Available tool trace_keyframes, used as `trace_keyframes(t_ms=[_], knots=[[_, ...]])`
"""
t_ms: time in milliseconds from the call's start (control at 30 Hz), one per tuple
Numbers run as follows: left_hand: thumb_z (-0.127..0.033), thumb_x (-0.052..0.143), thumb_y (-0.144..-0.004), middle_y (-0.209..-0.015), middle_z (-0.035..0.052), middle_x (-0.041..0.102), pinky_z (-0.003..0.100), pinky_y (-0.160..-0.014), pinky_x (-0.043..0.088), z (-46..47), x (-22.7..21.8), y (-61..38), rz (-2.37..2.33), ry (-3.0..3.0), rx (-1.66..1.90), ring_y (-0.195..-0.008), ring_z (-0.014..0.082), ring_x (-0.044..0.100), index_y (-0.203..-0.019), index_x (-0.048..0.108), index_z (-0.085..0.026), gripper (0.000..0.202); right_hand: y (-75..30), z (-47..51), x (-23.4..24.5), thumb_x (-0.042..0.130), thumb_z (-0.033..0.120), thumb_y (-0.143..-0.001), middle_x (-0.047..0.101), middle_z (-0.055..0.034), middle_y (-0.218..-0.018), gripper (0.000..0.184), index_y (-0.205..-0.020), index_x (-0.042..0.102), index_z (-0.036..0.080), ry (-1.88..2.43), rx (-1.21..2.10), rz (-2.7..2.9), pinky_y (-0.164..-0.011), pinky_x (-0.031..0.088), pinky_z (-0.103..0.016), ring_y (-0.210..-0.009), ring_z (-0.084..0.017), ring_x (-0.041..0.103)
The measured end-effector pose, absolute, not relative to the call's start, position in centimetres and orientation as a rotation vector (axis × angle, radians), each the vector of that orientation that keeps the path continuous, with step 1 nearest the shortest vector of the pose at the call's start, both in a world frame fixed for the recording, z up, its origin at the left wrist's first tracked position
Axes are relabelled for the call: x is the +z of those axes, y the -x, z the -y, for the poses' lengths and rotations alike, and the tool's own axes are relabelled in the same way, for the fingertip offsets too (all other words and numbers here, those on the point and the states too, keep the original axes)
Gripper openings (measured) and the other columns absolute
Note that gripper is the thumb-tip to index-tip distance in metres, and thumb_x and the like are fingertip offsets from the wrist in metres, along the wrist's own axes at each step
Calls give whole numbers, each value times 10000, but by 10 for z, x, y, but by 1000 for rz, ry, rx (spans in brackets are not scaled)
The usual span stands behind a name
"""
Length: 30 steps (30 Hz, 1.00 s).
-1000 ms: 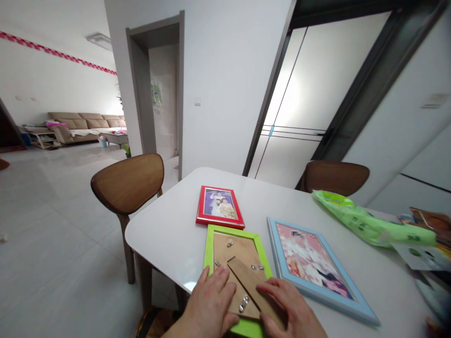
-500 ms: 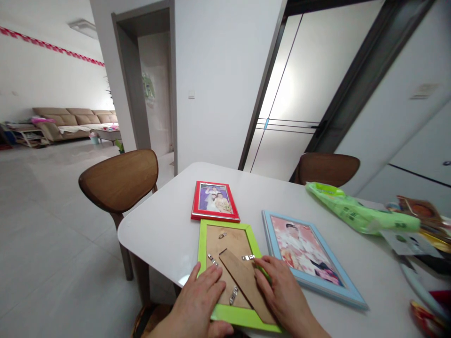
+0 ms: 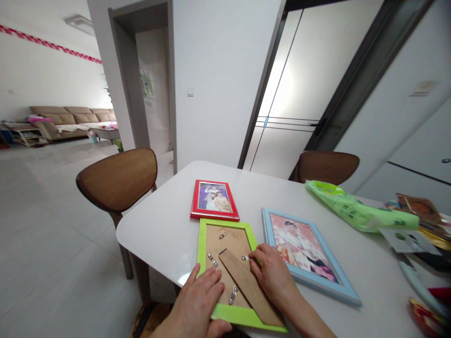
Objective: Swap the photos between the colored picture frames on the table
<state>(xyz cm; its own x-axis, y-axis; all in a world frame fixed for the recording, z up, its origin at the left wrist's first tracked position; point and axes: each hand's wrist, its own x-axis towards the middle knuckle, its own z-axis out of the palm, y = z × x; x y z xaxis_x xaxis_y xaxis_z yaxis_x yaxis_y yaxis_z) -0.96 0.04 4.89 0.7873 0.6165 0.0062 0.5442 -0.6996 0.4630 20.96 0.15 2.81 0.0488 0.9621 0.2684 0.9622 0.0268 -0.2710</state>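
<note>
A lime green picture frame (image 3: 225, 229) lies face down near the front edge of the white table (image 3: 165, 230), its brown backing board, stand and small metal clips showing. My left hand (image 3: 200, 300) lies flat on the frame's lower left part, fingers stretched out. My right hand (image 3: 273, 277) rests on the frame's right side, with its fingertips pinched at a metal clip (image 3: 244, 257) by the right rim. A red framed photo (image 3: 214, 200) lies just beyond the green frame. To the right lies a larger blue framed photo (image 3: 306, 251), face up.
A green plastic bag (image 3: 355, 212) and a pile of papers and packets (image 3: 419, 225) lie at the table's right. One wooden chair (image 3: 118, 180) stands at the left, a second chair (image 3: 326, 166) at the far side. Behind are a doorway, sliding doors and a sofa.
My right hand has slid up the green frame's right side to the metal clip. The left hand has stayed flat on the backing. The view has dipped slightly.
</note>
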Motion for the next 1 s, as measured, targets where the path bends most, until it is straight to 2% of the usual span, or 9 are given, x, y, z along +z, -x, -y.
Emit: trace_keyframes(t_ms=[200, 300, 367, 500, 600, 833, 1000], knots=[[-452, 600, -690, -1275, 107, 399, 435, -1016, 150, 2, 46, 10, -889, -2539, 251, -1190, 217, 321, -1128, 469, -150, 548, -211, -3, 28, 410, 148, -753, 550, -80, -741, 231, -715, 638, 153, 1928, -7, 1937, -672, 374, -302, -730, -187, 481], [-467, 596, -691, -1277, 101, 399, 426, -1020, 136, 2, 42, 12, -867, -2551, 291, -1193, 206, 318, -1135, 458, -159, 557, -208, 7, 30, 422, 185, -756, 563, -87, -789, 225, -815, 638, 156, 1850, -53, 1948, -689, 378, -319, -759, -192, 491], [-479, 584, -697, -1280, 97, 395, 421, -1022, 129, 1, 40, 13, -848, -2556, 296, -1196, 200, 312, -1140, 453, -163, 559, -200, 17, 34, 436, 205, -756, 568, -82, -836, 220, -857, 630, 184, 1737, -49, 2010, -703, 375, -327, -792, -192, 492], [-462, 586, -703, -1287, 94, 385, 424, -1020, 123, 0, 38, 13, -836, -2564, 291, -1201, 197, 303, -1150, 443, -166, 554, -178, 38, 44, 465, 189, -745, 564, -41, -828, 187, -789, 633, 257, 1496, 89, 2207, -694, 365, -321, -798, -173, 482], [-448, 600, -697, -1288, 85, 385, 421, -1021, 124, 0, 39, 12, -832, -2567, 285, -1201, 194, 302, -1146, 445, -175, 547, -170, 46, 49, 476, 187, -737, 545, -36, -875, 196, -836, 618, 279, 1436, 117, 2280, -709, 358, -333, -826, -175, 464], [-451, 602, -692, -1273, 85, 408, 405, -1027, 116, 0, 37, 14, -833, -2556, 302, -1198, 195, 307, -1132, 454, -166, 545, -177, 49, 52, 469, 222, -744, 533, -35, -961, 223, -924, 585, 282, 1371, 109, 2426, -753, 364, -350, -886, -188, 452], [-429, 616, -687, -1259, 85, 425, 413, -1021, 116, -2, 36, 17, -793, -2542, 335, -1193, 193, 315, -1145, 430, -176, 556, -168, 33, 51, 419, 210, -775, 566, -54, -907, 253, -968, 581, 237, 1453, 119, 2285, -717, 381, -312, -827, -171, 485]])
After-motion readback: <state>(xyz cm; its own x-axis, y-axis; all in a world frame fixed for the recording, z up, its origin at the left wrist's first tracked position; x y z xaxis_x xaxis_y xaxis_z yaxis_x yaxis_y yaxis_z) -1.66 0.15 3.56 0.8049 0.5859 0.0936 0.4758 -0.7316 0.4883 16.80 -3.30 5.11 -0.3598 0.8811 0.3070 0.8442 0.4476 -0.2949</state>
